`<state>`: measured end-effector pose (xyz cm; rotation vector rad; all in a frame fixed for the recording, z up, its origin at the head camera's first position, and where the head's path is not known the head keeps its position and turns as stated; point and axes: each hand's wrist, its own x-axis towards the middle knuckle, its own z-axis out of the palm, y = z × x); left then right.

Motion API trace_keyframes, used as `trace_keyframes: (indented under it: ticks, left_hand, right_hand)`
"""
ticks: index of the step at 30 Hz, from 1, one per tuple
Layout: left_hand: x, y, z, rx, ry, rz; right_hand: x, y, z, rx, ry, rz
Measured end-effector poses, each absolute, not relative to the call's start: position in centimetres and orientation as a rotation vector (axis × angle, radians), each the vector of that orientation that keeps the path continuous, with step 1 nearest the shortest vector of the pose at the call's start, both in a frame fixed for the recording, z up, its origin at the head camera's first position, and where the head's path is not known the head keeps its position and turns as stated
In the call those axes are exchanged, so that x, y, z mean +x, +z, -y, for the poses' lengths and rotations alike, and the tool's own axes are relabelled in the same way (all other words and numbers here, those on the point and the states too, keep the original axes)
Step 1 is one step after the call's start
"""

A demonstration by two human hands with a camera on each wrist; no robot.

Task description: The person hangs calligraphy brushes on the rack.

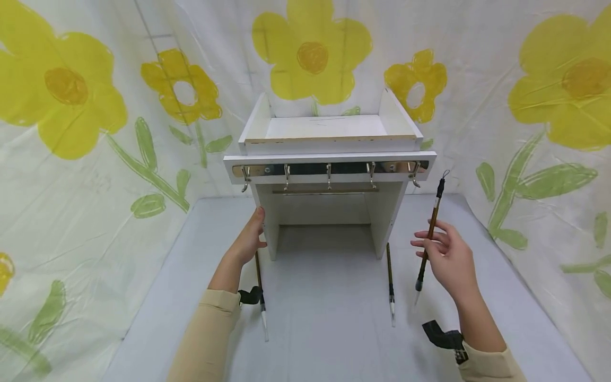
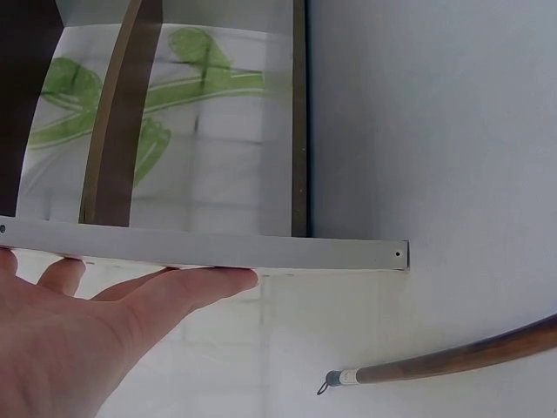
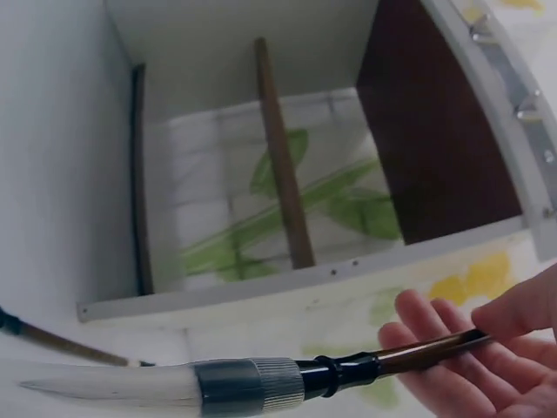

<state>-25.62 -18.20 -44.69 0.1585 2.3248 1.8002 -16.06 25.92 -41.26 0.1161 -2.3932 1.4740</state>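
Note:
A white shelf rack [image 1: 329, 146] with a row of metal hooks [image 1: 329, 176] stands in the middle of the table. Against the outer face of its left side panel rests my left hand [image 1: 245, 241], fingers extended, as the left wrist view [image 2: 113, 326] also shows. To the right of the rack, my right hand [image 1: 452, 260] pinches a calligraphy brush [image 1: 434, 215] by its brown handle, its looped end up and pale tip down. In the right wrist view the held brush's tip [image 3: 113, 387] looks covered by a clear cap.
One more brush [image 1: 390, 273] lies on the table [image 1: 329, 329] by the rack's right panel. Another brush [image 1: 259, 268] lies near the left panel, beside the left wrist. Behind and at the sides hangs a white curtain [image 1: 229, 63] with yellow flowers.

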Motion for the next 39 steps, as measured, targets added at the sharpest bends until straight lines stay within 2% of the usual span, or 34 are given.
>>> trace_keyframes:
  ticks: [15, 22, 39]
  left_hand:
    - [-25.6, -44.8, 18.1, 0.174, 1.791, -2.324]
    - [-25.8, -44.9, 18.3, 0.199, 1.794, -2.326]
    - [-25.8, -44.9, 18.1, 0.175, 1.792, -2.332]
  right_hand:
    - [-13.3, -39.3, -23.7, 0.353, 1.460, 2.150]
    - [-13.5, -39.7, -22.6, 0.535, 1.485, 2.152]
    - [-14.0, -41.2, -19.6, 0.694, 1.406, 2.330]
